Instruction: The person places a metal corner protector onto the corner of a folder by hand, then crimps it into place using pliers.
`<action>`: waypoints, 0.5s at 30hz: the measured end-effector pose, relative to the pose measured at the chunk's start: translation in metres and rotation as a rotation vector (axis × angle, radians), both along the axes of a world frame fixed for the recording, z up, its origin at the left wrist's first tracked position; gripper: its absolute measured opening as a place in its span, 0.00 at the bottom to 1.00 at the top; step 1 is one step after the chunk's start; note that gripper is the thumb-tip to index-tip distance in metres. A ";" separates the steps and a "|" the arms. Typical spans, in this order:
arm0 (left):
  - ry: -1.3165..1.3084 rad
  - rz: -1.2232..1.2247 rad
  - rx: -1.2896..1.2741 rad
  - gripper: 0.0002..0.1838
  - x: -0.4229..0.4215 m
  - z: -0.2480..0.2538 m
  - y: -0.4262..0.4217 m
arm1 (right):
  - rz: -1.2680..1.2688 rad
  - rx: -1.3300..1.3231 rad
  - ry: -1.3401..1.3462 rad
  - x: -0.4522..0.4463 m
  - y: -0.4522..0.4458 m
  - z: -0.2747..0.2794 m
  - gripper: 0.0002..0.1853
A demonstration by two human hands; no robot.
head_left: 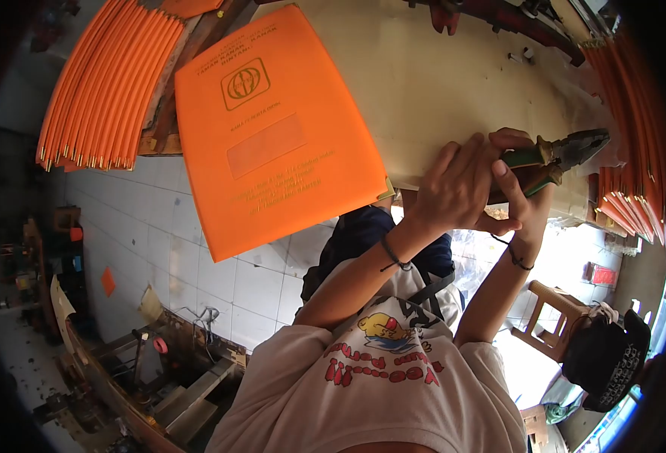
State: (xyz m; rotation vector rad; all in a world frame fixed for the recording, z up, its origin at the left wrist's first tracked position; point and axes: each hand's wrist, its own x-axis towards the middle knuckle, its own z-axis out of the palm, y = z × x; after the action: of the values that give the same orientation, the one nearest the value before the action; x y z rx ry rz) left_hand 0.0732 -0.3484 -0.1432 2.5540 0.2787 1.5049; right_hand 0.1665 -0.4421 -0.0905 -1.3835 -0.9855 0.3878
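My right hand (pixel 527 175) is closed around the green handles of a pair of pliers (pixel 574 151), whose dark jaws point right. Beside it my left hand (pixel 455 185) has its fingers stretched out and its thumb apart, overlapping the right hand's fingers. I see nothing held in it, though its palm is hidden. Left of both hands, an orange folder (pixel 272 151) with gold print and a small clear window lies over the table's near edge. A gold metal corner (pixel 387 189) sits on its lower right tip.
A row of orange folders (pixel 106 83) stands at the far left of the tan tabletop (pixel 416 75). More orange folders (pixel 635 143) are stacked at the right. Small metal pieces (pixel 521 56) lie near the back. A wooden stool (pixel 548 313) and a person in a black cap (pixel 612 362) are at the right.
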 end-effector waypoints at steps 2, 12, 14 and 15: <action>0.049 -0.019 -0.023 0.53 -0.002 0.000 0.001 | 0.000 -0.010 -0.002 0.002 -0.002 -0.002 0.16; -0.010 -0.007 0.039 0.52 0.001 -0.002 0.002 | 0.030 -0.028 0.028 0.000 -0.002 0.003 0.15; 0.025 -0.061 -0.018 0.50 -0.001 -0.001 0.000 | 0.007 -0.034 0.006 0.000 -0.003 0.003 0.15; 0.040 -0.083 -0.044 0.49 -0.003 0.003 0.001 | 0.001 -0.035 -0.006 0.000 -0.002 0.003 0.15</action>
State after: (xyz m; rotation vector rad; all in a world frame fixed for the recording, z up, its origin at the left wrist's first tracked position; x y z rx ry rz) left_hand 0.0701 -0.3471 -0.1406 2.5306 0.2054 1.4048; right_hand 0.1664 -0.4441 -0.0877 -1.4161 -0.9886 0.4032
